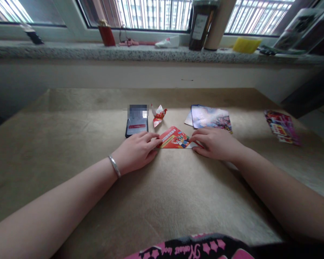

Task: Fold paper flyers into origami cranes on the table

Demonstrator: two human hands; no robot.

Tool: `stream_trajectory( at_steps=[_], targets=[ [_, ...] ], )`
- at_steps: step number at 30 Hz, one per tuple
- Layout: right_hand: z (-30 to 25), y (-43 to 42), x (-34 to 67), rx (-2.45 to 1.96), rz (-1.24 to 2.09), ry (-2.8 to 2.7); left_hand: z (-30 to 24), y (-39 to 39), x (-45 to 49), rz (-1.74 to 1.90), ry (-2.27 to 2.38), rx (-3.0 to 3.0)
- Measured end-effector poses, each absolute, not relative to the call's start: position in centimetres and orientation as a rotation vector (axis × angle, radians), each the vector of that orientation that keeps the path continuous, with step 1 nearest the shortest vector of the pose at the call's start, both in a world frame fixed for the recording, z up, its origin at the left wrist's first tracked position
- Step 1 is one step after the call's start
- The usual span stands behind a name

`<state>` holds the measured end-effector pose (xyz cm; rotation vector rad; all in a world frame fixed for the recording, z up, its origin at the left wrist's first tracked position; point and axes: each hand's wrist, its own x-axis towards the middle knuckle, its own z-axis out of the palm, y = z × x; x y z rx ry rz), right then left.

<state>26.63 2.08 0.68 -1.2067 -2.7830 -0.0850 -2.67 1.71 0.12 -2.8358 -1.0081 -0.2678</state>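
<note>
Fingers half-curled, the left hand (137, 150) and right hand (215, 142) hold opposite corners of a folded red paper (175, 138) lying between them on a table (156, 194); just beyond sit a phone (136, 124) and paper figure (159, 115).

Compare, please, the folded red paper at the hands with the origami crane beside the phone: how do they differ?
Shape: the folded red paper lies flat, roughly triangular; the origami crane rises from the table with pointed parts.
Size: the folded red paper looks wider than the origami crane.
Contact: the left hand and right hand touch the folded red paper; neither touches the origami crane.
Shared: both look printed, mainly red with some white.
</note>
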Motion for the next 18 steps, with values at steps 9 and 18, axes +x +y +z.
stream_trajectory(
  at_steps=[9,18],
  targets=[
    [0.1,2.4,26.7,-1.113,-0.249,-2.76,0.5,2.0,-2.8,-0.26,-0.867,-2.923],
    [-0.1,1.9,25.3,-1.373,-0.354,-2.629,1.0,1.7,-2.4,-0.324,-0.72,-3.033]
  ],
)
